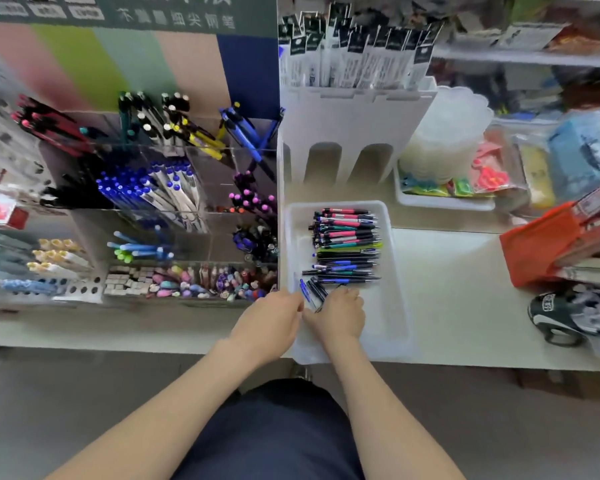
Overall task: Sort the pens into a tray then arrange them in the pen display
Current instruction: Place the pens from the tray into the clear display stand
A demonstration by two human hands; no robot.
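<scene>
A white tray (394,271) lies on the counter with a row of sorted pens (347,244), pink and teal ones at the far end, black and blue ones nearer. At the tray's near left corner both hands meet over a small bunch of blue and black pens (313,290). My left hand (271,323) pinches the bunch from the left. My right hand (340,315) curls round it from the right. The clear pen display (174,209) stands left of the tray, its compartments filled with pens grouped by colour.
A white slotted rack (354,133) with packaged refills stands behind the tray. A bin of small goods (444,199) sits at the back right, an orange pouch (541,247) and a dark patterned bag (575,317) at the right. Erasers (187,278) fill the display's front row.
</scene>
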